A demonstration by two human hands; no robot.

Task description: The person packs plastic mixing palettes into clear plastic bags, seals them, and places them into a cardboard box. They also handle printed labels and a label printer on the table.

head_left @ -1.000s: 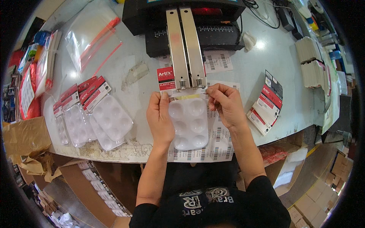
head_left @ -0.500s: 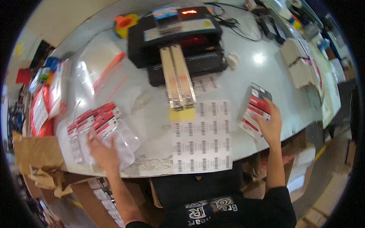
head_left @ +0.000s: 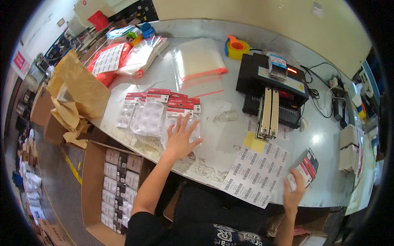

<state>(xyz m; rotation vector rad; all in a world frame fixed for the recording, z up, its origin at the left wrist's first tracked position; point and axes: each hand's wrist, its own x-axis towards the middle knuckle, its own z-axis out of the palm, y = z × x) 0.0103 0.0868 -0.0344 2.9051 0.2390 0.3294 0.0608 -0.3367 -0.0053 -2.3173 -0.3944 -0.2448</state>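
My left hand (head_left: 180,137) lies with fingers spread over a clear plastic blister pack with a red header card (head_left: 179,110). Several similar packs (head_left: 148,117) overlap beside it, their red tops pointing away from me. Far to the right, my right hand (head_left: 295,186) grips the near edge of red, white and black printed cards (head_left: 308,167) at the table's front. Its thumb and fingers are partly hidden. Between my hands, a sheet of barcode labels (head_left: 257,172) reaches over the front edge, next to a yellow slip (head_left: 254,142).
A black machine (head_left: 273,78) with a red display and two metal rails stands at the back right. Behind the packs lie clear plastic bags (head_left: 199,61); a yellow tape dispenser (head_left: 237,48) stands nearby. An open carton (head_left: 92,192) of packed goods sits below the table's left edge.
The view has swung left, so the table appears shifted right and the carton shows more fully. My left hand has settled, fingers spread, on a pack. My right hand remains at the cards.
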